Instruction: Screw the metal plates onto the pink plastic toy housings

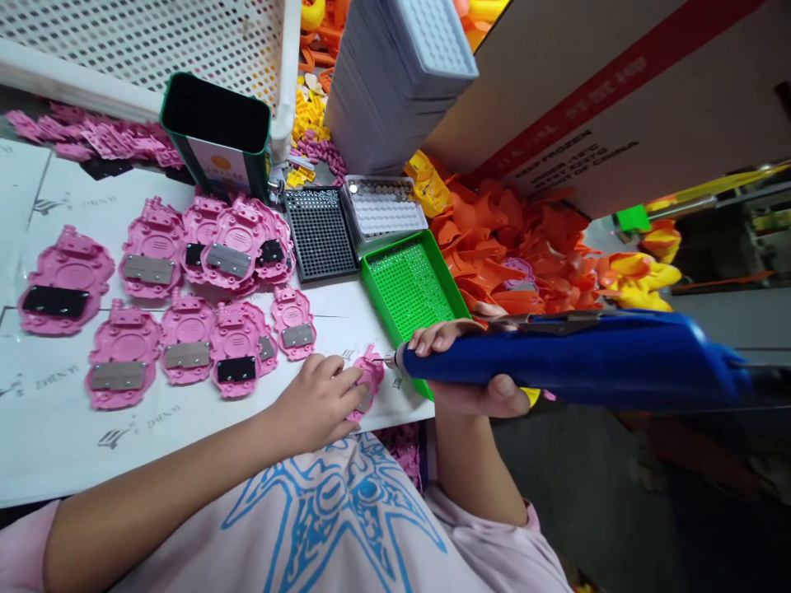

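Observation:
My left hand [325,397] presses a small pink plastic part [369,380] against the white table near its front edge. My right hand [461,371] grips a long blue electric screwdriver [581,361], held level, with its thin tip touching the pink part. Several more pink parts with grey or black plates [185,317] lie spread out to the left of my hands.
A green tray [411,288], a black screw tray [320,233] and a white one [384,206] sit just beyond. A green tin [216,136], a white perforated basket [185,41], stacked grey trays [395,74], orange parts [519,247] and a cardboard box [618,99] stand behind.

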The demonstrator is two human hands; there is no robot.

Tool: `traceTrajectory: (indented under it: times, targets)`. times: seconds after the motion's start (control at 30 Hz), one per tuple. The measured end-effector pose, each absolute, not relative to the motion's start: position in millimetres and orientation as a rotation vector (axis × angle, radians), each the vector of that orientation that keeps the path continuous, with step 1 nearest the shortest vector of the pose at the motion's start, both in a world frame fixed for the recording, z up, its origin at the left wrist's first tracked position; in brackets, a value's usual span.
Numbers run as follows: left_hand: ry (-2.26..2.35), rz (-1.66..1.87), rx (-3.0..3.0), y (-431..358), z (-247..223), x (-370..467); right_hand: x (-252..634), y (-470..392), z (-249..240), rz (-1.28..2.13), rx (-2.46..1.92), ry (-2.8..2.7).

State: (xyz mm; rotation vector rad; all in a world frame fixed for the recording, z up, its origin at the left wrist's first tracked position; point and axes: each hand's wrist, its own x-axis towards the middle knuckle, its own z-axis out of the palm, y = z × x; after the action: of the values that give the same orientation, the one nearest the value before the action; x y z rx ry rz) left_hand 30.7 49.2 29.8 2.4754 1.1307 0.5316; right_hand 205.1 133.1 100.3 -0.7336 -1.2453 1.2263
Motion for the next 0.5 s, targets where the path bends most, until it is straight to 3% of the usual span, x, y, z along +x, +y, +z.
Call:
traceTrajectory:
  times: [0.5]
  targets:
    - [1.135, 0.428, 2.434, 47.7, 37.0, 33.2, 201.6, 119.1, 93.6, 1.225, -0.538, -1.523]
